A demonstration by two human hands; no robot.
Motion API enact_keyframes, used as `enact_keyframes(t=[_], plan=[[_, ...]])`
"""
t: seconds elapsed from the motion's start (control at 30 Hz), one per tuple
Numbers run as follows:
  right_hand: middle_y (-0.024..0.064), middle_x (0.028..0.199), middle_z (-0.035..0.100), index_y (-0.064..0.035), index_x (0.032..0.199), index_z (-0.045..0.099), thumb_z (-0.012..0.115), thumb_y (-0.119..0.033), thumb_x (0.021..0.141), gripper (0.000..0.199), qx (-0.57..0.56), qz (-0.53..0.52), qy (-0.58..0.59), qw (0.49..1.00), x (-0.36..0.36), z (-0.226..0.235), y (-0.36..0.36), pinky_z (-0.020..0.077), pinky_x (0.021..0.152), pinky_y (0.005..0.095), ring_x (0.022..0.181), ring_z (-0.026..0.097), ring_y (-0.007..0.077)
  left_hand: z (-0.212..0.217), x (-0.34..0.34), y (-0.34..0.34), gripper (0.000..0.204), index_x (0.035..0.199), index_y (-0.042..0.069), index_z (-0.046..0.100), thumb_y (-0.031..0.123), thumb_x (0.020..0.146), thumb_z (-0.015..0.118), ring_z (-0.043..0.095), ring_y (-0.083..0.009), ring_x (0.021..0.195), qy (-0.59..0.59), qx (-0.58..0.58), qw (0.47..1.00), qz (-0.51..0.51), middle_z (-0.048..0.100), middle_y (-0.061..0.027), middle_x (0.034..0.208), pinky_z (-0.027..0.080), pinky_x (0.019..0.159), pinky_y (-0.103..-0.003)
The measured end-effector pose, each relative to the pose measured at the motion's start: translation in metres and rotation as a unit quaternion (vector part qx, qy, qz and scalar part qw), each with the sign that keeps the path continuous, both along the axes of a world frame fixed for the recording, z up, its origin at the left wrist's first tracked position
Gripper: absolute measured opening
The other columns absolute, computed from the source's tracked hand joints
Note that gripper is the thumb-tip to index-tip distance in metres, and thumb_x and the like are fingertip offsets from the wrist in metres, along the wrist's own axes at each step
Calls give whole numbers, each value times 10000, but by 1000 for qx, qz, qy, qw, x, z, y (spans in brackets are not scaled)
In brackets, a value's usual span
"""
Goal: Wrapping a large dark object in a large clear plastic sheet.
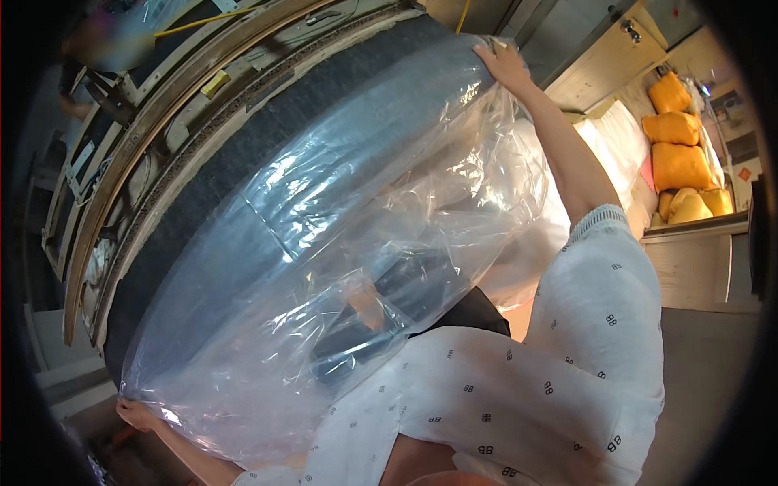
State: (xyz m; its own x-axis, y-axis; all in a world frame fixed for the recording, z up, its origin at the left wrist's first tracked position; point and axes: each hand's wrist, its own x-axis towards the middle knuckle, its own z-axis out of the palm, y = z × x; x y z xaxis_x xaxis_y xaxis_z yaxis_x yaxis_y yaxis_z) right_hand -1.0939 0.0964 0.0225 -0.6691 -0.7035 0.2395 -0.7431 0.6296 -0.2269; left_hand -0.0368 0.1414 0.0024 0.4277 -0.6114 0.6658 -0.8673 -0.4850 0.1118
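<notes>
A large clear plastic sheet (324, 219) stretches between my two hands, shiny and creased. Its far part lies over a dark grey table surface (194, 206), and its near part hangs down in front of my body. At the lower left, my left hand (139, 415) is closed on a gathered corner of the sheet. My right hand (506, 68) is far off at the upper right with the arm stretched out, its fingers gripping the sheet's other end near the table's right end. Its fingertips are partly hidden.
Beyond the table's far edge runs a long wooden rail (174, 89), with a small yellow block (215, 84) by it. Orange bundles (679, 166) are stacked at the right, beside white bagged material (620, 142). Another person's blurred arm (77, 107) shows at the upper left.
</notes>
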Motion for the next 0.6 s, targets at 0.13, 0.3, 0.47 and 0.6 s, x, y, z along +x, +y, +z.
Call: enact_keyframes(t=[0.13,0.3,0.47,0.6], plan=[[136,1149,531,-63,1120,555,462,-315,878,361,-207,342,58,915,91,55,14,376,927,343,1120,455,304,13,-6,12,326,1024,24,596,261,859,447,557,-329,949,39,13,999,17,596,-170,1025,429,796,-396],[141,1166,537,1,1097,561,484,-291,874,375,-131,459,-15,879,169,30,38,391,915,354,1097,483,291,37,19,43,338,1057,19,584,277,846,524,574,-265,908,222,-86,971,25,610,-132,1025,442,768,-354],[140,1127,565,-12,1073,579,496,-288,867,354,-182,488,65,851,156,20,23,410,886,352,1069,504,288,102,14,99,420,1219,37,445,242,869,553,457,-214,1110,541,-84,827,-128,482,-96,1227,360,924,-327],[123,1108,575,-12,1070,565,508,-246,864,317,-121,464,-8,878,157,33,-2,420,869,329,1027,527,291,129,45,165,436,1223,54,428,272,869,560,452,-189,1112,651,-36,715,-251,488,-78,1207,336,967,-321]])
